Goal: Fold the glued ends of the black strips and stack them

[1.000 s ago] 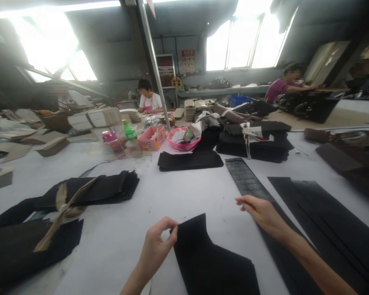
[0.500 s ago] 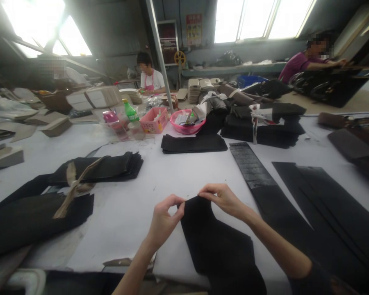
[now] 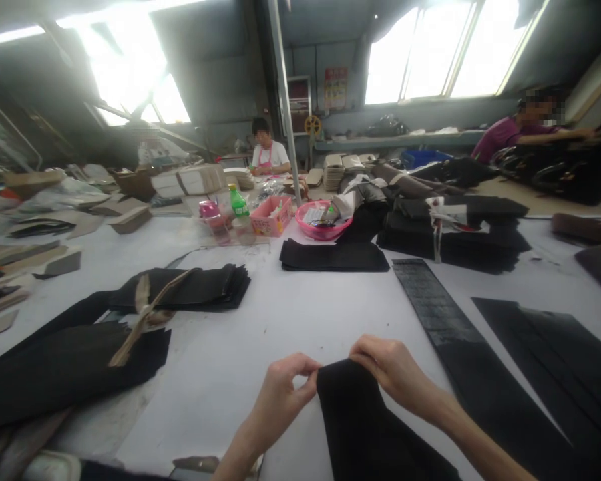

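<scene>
A black sheet of material (image 3: 355, 421) hangs toward the lower edge of the view, its narrow end held up by both hands. My left hand (image 3: 288, 391) pinches the left corner of that end between thumb and fingers. At the right part of the same edge, my right hand (image 3: 393, 367) is closed on the material with its fingertips. Part of the sheet's right side is hidden behind my right wrist, and its lower part runs out of view.
Tied black pieces (image 3: 180, 287) lie at left, long black strips (image 3: 445, 327) at right. Behind are a folded black stack (image 3: 334, 257), a pink basin (image 3: 323, 232), a pink box (image 3: 271, 217) and a green bottle (image 3: 238, 202). Several people sit farther back.
The view has tilted up and shifted left, so the table's things appear lower and farther right. Both hands still hold the black sheet's end, and less of the sheet shows.
</scene>
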Demonstrator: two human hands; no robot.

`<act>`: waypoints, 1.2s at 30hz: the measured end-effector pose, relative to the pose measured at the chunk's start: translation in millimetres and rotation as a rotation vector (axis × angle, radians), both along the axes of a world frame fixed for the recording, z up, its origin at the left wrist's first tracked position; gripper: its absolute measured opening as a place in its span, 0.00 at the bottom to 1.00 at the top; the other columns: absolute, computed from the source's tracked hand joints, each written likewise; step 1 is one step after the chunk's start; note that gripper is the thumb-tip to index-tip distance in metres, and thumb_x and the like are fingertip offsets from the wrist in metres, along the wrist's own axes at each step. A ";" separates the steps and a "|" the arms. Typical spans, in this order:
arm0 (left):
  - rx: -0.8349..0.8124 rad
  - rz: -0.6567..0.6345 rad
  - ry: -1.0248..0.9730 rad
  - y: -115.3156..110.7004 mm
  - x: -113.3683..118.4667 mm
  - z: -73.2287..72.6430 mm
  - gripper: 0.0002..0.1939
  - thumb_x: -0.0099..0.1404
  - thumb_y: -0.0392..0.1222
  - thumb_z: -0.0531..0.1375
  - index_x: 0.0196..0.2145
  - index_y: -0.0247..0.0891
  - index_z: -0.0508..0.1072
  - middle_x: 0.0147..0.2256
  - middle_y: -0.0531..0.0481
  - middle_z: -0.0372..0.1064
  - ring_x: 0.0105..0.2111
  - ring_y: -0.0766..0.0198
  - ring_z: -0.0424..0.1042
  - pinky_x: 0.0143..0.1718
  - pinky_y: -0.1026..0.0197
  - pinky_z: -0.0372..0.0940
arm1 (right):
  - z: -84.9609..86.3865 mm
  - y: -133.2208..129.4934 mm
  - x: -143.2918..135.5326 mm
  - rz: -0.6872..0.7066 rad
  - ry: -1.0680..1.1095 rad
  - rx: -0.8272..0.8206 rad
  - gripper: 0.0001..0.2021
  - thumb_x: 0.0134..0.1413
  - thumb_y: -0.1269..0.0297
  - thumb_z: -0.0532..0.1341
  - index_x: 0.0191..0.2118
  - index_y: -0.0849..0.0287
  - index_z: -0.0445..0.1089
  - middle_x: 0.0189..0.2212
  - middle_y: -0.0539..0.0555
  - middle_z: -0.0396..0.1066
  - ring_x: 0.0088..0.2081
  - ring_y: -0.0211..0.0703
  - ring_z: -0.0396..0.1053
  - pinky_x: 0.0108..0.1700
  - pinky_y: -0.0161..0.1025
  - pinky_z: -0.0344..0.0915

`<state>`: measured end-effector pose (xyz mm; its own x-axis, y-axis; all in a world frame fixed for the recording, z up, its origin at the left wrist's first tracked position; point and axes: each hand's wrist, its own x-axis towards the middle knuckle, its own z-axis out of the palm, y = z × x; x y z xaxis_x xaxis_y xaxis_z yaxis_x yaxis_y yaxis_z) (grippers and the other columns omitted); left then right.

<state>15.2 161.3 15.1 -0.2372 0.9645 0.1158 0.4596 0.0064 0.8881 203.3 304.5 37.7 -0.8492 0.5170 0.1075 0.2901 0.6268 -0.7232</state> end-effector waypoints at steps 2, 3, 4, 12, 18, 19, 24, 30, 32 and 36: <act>0.002 -0.019 -0.007 -1.4 -3.4 -2.8 0.09 0.63 0.33 0.57 0.36 0.42 0.77 0.34 0.54 0.75 0.36 0.65 0.73 0.40 0.66 0.65 | 1.6 0.1 -0.6 0.000 -0.014 0.008 0.10 0.64 0.66 0.53 0.31 0.56 0.67 0.29 0.47 0.69 0.30 0.36 0.66 0.33 0.33 0.57; 0.000 -0.026 -0.010 -3.0 -6.1 -5.1 0.10 0.63 0.33 0.56 0.36 0.42 0.77 0.34 0.54 0.75 0.36 0.65 0.73 0.40 0.66 0.65 | 2.1 1.0 -0.2 -0.004 -0.019 0.013 0.10 0.64 0.66 0.53 0.31 0.56 0.67 0.28 0.47 0.69 0.30 0.36 0.66 0.33 0.33 0.57; -0.007 -0.031 -0.011 -5.2 -9.6 -7.9 0.10 0.63 0.32 0.56 0.36 0.41 0.76 0.34 0.53 0.75 0.35 0.65 0.73 0.39 0.66 0.65 | 2.3 2.7 0.7 -0.012 -0.022 0.016 0.10 0.64 0.66 0.53 0.31 0.56 0.67 0.29 0.47 0.70 0.30 0.36 0.66 0.33 0.34 0.58; -0.037 0.098 0.040 -22.4 -36.8 -21.9 0.13 0.68 0.42 0.53 0.48 0.42 0.70 0.43 0.48 0.73 0.45 0.61 0.71 0.50 0.60 0.64 | -6.0 11.7 5.5 -0.068 -0.032 0.053 0.10 0.64 0.64 0.53 0.33 0.56 0.69 0.30 0.48 0.71 0.32 0.37 0.68 0.35 0.34 0.59; 0.034 -0.019 0.281 3.0 -8.8 -7.4 0.11 0.66 0.47 0.58 0.44 0.43 0.73 0.40 0.48 0.73 0.41 0.58 0.72 0.44 0.60 0.65 | -7.4 -10.7 -28.5 0.046 -0.071 0.149 0.10 0.63 0.65 0.55 0.32 0.56 0.70 0.29 0.48 0.71 0.30 0.38 0.69 0.33 0.33 0.59; 0.032 -0.044 0.315 7.5 -4.1 -6.9 0.09 0.67 0.46 0.56 0.39 0.43 0.74 0.36 0.48 0.74 0.37 0.59 0.72 0.40 0.61 0.65 | -6.4 -12.7 -32.8 0.051 -0.079 0.165 0.09 0.63 0.65 0.56 0.31 0.57 0.71 0.29 0.48 0.71 0.30 0.38 0.69 0.32 0.33 0.59; 0.017 -0.052 0.356 11.4 -2.1 -8.4 0.15 0.71 0.42 0.49 0.31 0.41 0.73 0.27 0.51 0.72 0.28 0.64 0.70 0.30 0.65 0.60 | 0.4 -8.9 -35.1 -0.013 -0.084 0.182 0.09 0.58 0.62 0.62 0.27 0.57 0.69 0.26 0.48 0.72 0.28 0.38 0.69 0.31 0.34 0.58; -0.014 -0.059 0.333 -9.0 -21.2 -10.2 0.14 0.71 0.43 0.49 0.32 0.40 0.70 0.27 0.51 0.70 0.27 0.65 0.68 0.31 0.65 0.58 | 5.9 0.5 -21.0 -0.002 -0.056 0.144 0.10 0.61 0.60 0.59 0.29 0.57 0.68 0.27 0.48 0.71 0.28 0.37 0.67 0.32 0.34 0.58; -0.028 -0.067 0.315 -13.6 -24.4 -10.5 0.14 0.71 0.43 0.49 0.33 0.40 0.70 0.28 0.51 0.69 0.28 0.65 0.67 0.31 0.65 0.58 | 6.6 0.5 -20.0 0.029 -0.048 0.125 0.09 0.62 0.61 0.58 0.31 0.57 0.68 0.28 0.48 0.71 0.29 0.37 0.67 0.33 0.34 0.59; -0.046 -0.090 0.214 -15.9 -25.8 -6.5 0.13 0.71 0.43 0.49 0.37 0.40 0.71 0.30 0.51 0.71 0.30 0.64 0.69 0.34 0.65 0.61 | 6.5 0.8 -21.5 0.069 -0.018 0.094 0.07 0.63 0.65 0.57 0.33 0.57 0.69 0.30 0.48 0.71 0.31 0.37 0.68 0.35 0.34 0.60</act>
<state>-10.6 145.4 8.6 -0.1252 0.9861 0.1096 0.6378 -0.0047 0.7702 181.8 305.3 44.2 -0.8845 0.4459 0.1372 0.2565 0.7105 -0.6553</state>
